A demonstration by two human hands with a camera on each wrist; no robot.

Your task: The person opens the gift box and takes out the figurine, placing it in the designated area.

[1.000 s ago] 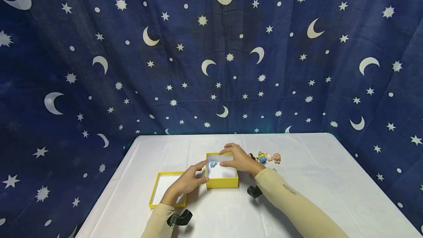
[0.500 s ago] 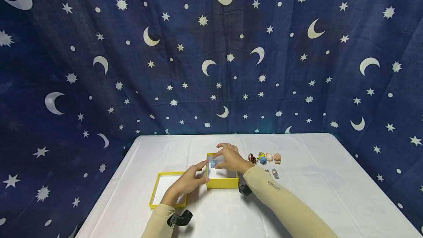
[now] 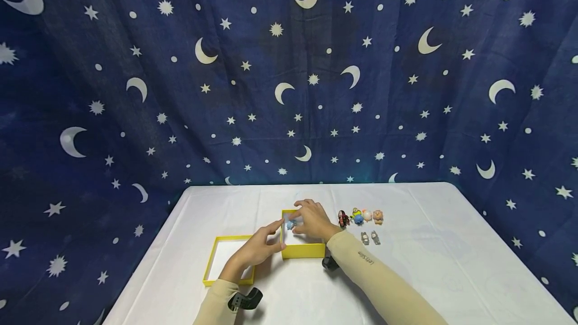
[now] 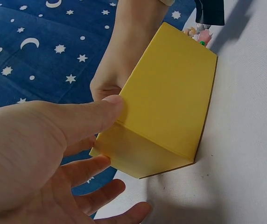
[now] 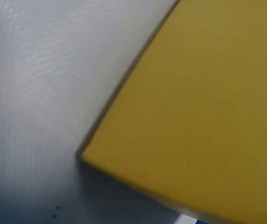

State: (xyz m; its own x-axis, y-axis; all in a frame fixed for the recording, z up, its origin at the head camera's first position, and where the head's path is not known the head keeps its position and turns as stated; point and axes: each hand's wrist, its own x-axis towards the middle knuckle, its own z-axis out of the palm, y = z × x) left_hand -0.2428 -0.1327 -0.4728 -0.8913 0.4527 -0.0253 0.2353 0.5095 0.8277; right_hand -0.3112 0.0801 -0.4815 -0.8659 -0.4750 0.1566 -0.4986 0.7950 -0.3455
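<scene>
The open yellow box (image 3: 303,251) with a white inside stands on the white table. My left hand (image 3: 257,251) holds its near left corner. In the left wrist view, the thumb presses the yellow wall at the top edge and the index fingertip touches the adjoining side; the other fingers stay spread. My right hand (image 3: 313,220) reaches over the box from the right, fingers bent down inside it. A small light-blue figurine (image 3: 290,225) lies at the box's left side, by the right fingertips. I cannot tell whether those fingers grip anything. Only the yellow wall shows in the right wrist view.
A shallow yellow-rimmed lid (image 3: 247,281) lies left of the box, white inside up. Right of the box stand a dark red figurine (image 3: 343,218), a blue-and-yellow one (image 3: 358,217), a tan one (image 3: 378,217) and two grey ones (image 3: 370,237). A starry blue curtain hangs behind.
My right hand has moved left and slightly down into the box, toward the light-blue figurine. This uncovers the dark red and grey figurines. My left hand has stayed at the corner.
</scene>
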